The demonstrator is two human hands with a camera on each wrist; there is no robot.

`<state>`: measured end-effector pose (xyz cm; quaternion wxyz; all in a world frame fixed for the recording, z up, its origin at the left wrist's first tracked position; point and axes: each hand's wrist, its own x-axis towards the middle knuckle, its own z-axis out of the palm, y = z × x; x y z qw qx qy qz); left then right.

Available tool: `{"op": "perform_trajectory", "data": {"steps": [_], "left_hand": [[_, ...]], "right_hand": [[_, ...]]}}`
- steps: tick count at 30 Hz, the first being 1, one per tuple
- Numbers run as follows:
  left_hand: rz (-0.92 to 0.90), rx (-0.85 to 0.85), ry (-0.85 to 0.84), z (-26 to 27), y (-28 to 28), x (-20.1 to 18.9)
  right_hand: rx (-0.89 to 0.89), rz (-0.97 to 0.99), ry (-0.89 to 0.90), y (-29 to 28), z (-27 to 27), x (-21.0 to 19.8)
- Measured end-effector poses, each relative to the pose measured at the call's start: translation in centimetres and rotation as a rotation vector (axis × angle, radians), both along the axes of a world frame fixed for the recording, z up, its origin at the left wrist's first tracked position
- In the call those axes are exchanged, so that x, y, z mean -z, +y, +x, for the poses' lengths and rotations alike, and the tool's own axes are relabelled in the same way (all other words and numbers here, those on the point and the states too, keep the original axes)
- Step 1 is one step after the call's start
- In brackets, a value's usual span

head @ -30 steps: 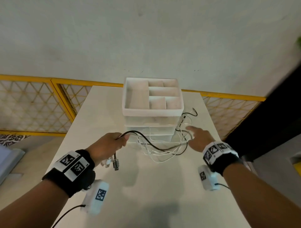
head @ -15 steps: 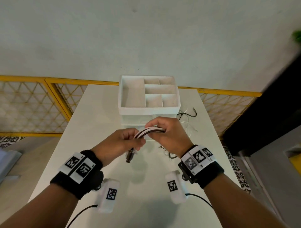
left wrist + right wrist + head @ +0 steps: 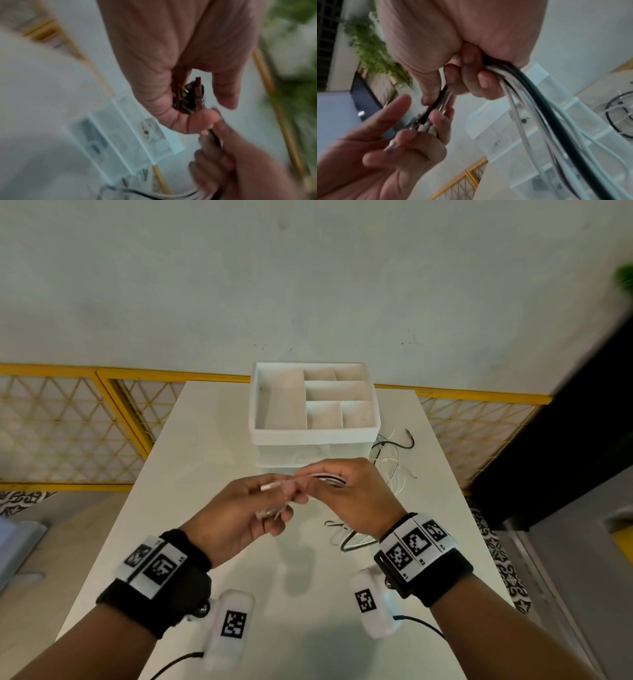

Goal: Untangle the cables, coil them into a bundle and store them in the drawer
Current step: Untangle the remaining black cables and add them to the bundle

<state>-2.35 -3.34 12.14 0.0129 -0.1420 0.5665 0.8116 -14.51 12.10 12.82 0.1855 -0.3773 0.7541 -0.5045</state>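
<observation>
Hands raised nearer drawer unit (image 3: pixel 313 419); left hand (image 3: pixel 239 517) now pinches cables (image 3: pixel 530 94) plugs.

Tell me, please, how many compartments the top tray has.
6 compartments: a large one at left; two small at back right; a wide one mid-right; two small at front right. None looks hidden.

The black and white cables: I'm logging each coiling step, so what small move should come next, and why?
Probably draw the right hand back along the black and white cables to pull in slack. The left hand pinches the plug ends, the right grips the strands beside it, and loose loops still lie on the white table by the white drawer organiser.
</observation>
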Motion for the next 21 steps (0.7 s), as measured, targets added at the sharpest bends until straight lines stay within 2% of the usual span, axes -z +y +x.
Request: {"op": "perform_trajectory", "data": {"steps": [1,2,3,4,6,9,12,15,18,21], "left_hand": [[0.188,-0.07,-0.024,-0.2,-0.1,-0.2],[0.301,-0.131,-0.061,-0.4,-0.1,-0.4],[0.34,-0.181,-0.105,-0.8,0.0,-0.5],[0.317,-0.217,-0.145,-1.1,0.2,-0.7],[0.16,-0.25,-0.198,-1.6,0.8,-1.1],[-0.04,-0.25,-0.233,-1.9,1.1,-1.5],[0.028,-0.282,-0.236,-2.3,1.0,-2.1],[0.078,-0.346,-0.233,-2.7,1.2,-2.3],[0.007,-0.24,-0.183,-2.6,1.7,-2.7],[-0.156,-0.176,-0.148,-2.5,1.7,-2.8]], "right_hand": [[0.012,-0.042,-0.027,0.1,0.0,0.1],[-0.002,-0.075,-0.039,0.1,0.1,0.1],[-0.033,-0.105,-0.037,0.1,0.5,0.1],[-0.065,-0.127,-0.02,0.0,0.8,0.3],[-0.095,-0.143,0.029,-0.2,1.2,0.8],[-0.054,-0.108,0.121,-0.3,1.0,1.6],[0.006,-0.086,0.269,0.1,0.8,1.3],[-0.004,-0.128,0.317,0.1,1.0,0.9],[0.029,-0.099,0.306,-0.1,0.8,1.0],[0.068,-0.078,0.301,-0.2,1.0,0.9]]}}
